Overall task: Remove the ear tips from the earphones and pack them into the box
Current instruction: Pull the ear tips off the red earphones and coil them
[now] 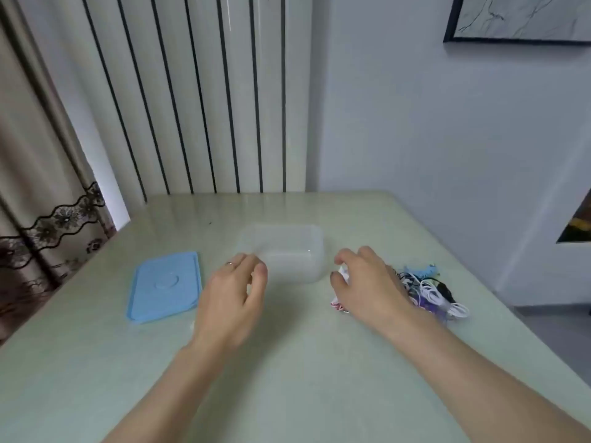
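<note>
Because the right hand (364, 282) is lying over the near end of the tangled heap of white, black, purple and blue wired earphones (431, 290), much of that heap is being hidden, and individual ear tips are proving too small and blurred to make out. A white-and-pink piece (338, 304) is showing beneath the palm and by the thumb, with the fingers curling around it; whether it is an earphone or something else cannot be told. The translucent, rounded rectangular plastic box (287, 251) is standing open at mid-desk, its faint walls blending into the pale green glossy desk (287, 378); its contents cannot be discerned. The left hand (235, 292) is hovering just in front of the box's near-left corner, fingers loosely curled and holding nothing, a ring (229, 263) showing on one finger. Both forearms are reaching in from the lower edge, which cuts them off. The light blue, flat rectangular lid (164, 287) is lying on the desk to the left, apart from the box.
</note>
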